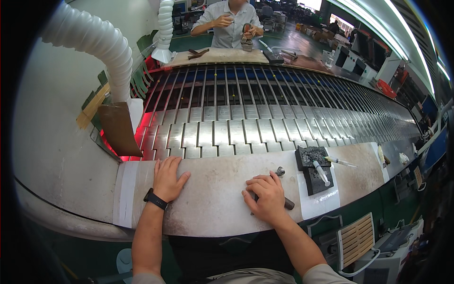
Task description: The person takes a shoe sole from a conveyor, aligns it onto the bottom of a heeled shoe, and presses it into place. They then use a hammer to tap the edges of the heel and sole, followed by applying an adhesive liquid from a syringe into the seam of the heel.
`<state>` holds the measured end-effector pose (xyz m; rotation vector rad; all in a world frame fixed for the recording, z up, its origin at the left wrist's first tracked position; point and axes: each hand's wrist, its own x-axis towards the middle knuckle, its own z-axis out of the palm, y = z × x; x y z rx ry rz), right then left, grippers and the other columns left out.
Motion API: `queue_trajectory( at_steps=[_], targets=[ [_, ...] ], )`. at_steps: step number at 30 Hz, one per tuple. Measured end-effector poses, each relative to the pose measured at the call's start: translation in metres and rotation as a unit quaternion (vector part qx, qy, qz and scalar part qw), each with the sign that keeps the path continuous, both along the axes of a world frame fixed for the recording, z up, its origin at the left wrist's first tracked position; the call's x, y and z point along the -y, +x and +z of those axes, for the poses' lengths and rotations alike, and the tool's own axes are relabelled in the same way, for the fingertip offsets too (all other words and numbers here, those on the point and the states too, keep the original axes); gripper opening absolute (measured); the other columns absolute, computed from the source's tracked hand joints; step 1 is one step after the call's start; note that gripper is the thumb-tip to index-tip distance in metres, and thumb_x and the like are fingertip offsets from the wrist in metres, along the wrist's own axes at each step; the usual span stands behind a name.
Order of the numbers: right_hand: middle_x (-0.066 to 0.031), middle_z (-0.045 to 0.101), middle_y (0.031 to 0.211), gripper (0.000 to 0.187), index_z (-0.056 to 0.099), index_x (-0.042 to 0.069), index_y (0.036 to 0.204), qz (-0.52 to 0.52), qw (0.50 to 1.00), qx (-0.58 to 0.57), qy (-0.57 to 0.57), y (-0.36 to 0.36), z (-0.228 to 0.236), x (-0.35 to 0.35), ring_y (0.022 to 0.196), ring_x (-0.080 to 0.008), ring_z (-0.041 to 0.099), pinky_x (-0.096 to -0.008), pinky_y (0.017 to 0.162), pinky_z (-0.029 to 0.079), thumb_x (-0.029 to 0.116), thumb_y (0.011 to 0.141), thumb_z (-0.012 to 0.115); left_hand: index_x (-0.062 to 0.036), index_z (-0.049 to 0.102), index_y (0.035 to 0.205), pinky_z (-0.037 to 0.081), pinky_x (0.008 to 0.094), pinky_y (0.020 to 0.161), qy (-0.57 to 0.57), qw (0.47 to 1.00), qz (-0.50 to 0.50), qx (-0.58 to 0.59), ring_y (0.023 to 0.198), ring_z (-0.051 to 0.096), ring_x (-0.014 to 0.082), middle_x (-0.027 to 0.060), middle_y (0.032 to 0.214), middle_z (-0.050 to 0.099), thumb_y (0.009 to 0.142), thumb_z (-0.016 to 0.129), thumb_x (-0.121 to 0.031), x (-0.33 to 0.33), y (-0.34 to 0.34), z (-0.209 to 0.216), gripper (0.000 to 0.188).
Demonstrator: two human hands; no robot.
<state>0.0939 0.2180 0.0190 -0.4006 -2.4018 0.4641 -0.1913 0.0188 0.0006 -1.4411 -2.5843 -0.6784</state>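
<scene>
Clock set on the worker, twelve straight ahead over the slatted metal conveyor (246,132).

Left hand (167,179), eleven o'clock: palm down on the pale board (217,189), nothing held. Fingers lightly parted, thumb stuck out toward three. Black watch (155,199) on that wrist.

Right hand (266,195), one o'clock: laid over a dark rod (289,204) on the same board. Fingers bent and close together; whether they clamp the rod or only rest on it, I cannot tell. One end pokes out toward four o'clock of the knuckles. A small metal piece (280,171) shows just past the fingertips, toward one; it may be the rod's head or a separate bit, the hand hides the join.

Handling, my judgement: rod looks stiff and fairly solid, not fragile; if the metal is its head, weight would sit at that far end. Best held round the thick dark shaft, palm over the top. The rounded surface could roll if let go.

Two o'clock: dark blocks (318,182), with a clear syringe (321,173) and a yellowish syringe (341,162) leaning there. Those look light, slick and easier to crack; take by the barrel.
</scene>
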Motion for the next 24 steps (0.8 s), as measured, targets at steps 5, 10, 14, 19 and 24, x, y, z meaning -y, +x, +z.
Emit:
queue_trajectory(
  at_steps=[5, 10, 14, 19, 24],
  targets=[
    [-0.0017, 0.078, 0.106, 0.010, 0.076, 0.010, 0.087, -0.001, 1.000, -0.001, -0.001, -0.0010, -0.0009, 0.0011, 0.113, -0.0253, 0.070, -0.0612, 0.115, 0.041, 0.018, 0.085, 0.081, -0.0028, 0.059, 0.143, 0.025, 0.0575, 0.127, -0.001, 1.000, 0.000, 0.002, 0.143, 0.050, 0.0342, 0.0159, 0.146, 0.060, 0.096, 0.073, -0.038, 0.0007, -0.0008, -0.0001, 0.060],
    [-0.0018, 0.078, 0.107, 0.010, 0.076, 0.010, 0.088, 0.001, 1.000, -0.001, -0.001, -0.0025, -0.0023, 0.0020, 0.113, -0.0253, 0.070, -0.0610, 0.115, 0.041, 0.018, 0.085, 0.081, -0.0027, 0.060, 0.143, 0.025, 0.0568, 0.127, 0.001, 1.000, 0.001, -0.005, 0.143, 0.051, 0.0343, 0.0161, 0.146, 0.060, 0.096, 0.073, -0.037, 0.0020, -0.0039, -0.0041, 0.060],
    [-0.0019, 0.079, 0.107, 0.010, 0.076, 0.010, 0.088, 0.001, 1.000, -0.002, -0.001, -0.0035, -0.0025, 0.0035, 0.113, -0.0252, 0.070, -0.0608, 0.115, 0.041, 0.018, 0.085, 0.081, -0.0027, 0.060, 0.142, 0.025, 0.0564, 0.127, 0.004, 1.000, -0.001, -0.005, 0.142, 0.051, 0.0346, 0.0165, 0.145, 0.061, 0.096, 0.074, -0.037, 0.0039, -0.0044, -0.0028, 0.059],
    [-0.0016, 0.079, 0.106, 0.010, 0.077, 0.010, 0.088, 0.000, 1.000, -0.002, -0.002, -0.0046, -0.0029, 0.0053, 0.113, -0.0250, 0.070, -0.0609, 0.116, 0.041, 0.019, 0.085, 0.081, -0.0020, 0.060, 0.140, 0.028, 0.0566, 0.125, 0.013, 1.000, -0.006, -0.013, 0.138, 0.053, 0.0372, 0.0180, 0.142, 0.061, 0.095, 0.075, -0.033, 0.0048, -0.0044, -0.0015, 0.057],
    [-0.0017, 0.079, 0.107, 0.011, 0.076, 0.011, 0.088, -0.007, 1.000, 0.003, -0.001, -0.0042, -0.0060, 0.0048, 0.113, -0.0249, 0.070, -0.0608, 0.116, 0.041, 0.020, 0.086, 0.081, -0.0023, 0.060, 0.141, 0.026, 0.0563, 0.126, 0.014, 1.000, -0.010, -0.004, 0.141, 0.052, 0.0349, 0.0163, 0.144, 0.061, 0.095, 0.074, -0.036, 0.0027, -0.0072, -0.0052, 0.058]
  ],
)
